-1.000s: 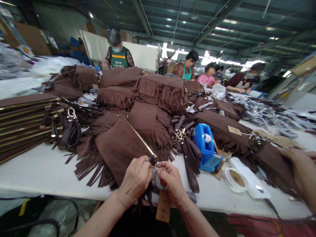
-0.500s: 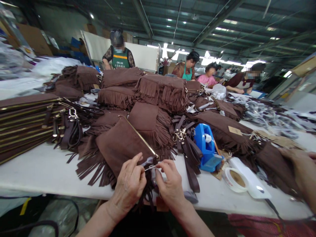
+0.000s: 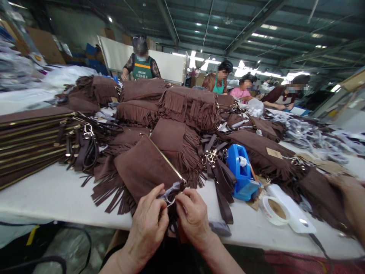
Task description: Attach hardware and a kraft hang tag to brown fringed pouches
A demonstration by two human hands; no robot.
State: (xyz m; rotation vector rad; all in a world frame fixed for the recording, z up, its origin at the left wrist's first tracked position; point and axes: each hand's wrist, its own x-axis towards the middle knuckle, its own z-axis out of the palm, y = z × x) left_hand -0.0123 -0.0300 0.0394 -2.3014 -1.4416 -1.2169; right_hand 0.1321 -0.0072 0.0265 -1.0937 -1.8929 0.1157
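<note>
A brown fringed bag [image 3: 146,165] with a gold zip along its edge lies at the table's front, its zip end just beyond my hands. My left hand [image 3: 151,219] is closed, thumb and finger pinching a thin white string [image 3: 170,202]. The string's other side runs into the closed fingers of my right hand [image 3: 192,213]. A bit of clear plastic wrap [image 3: 172,188] sits between the hands by the zip end. Dark fringe hangs below the hands, partly hidden by them.
A blue tape dispenser [image 3: 242,173], a tape roll [image 3: 274,210] and a white corded device [image 3: 295,213] lie at right. Dark wrist straps [image 3: 218,171] lie beside the dispenser. Stacked zipped bags [image 3: 31,144] fill the left. Another person's hand [image 3: 346,190] rests on a bag at far right.
My hands have drawn closer together, and the string between them now forms a loose curve instead of a tight line. The view has shifted slightly.
</note>
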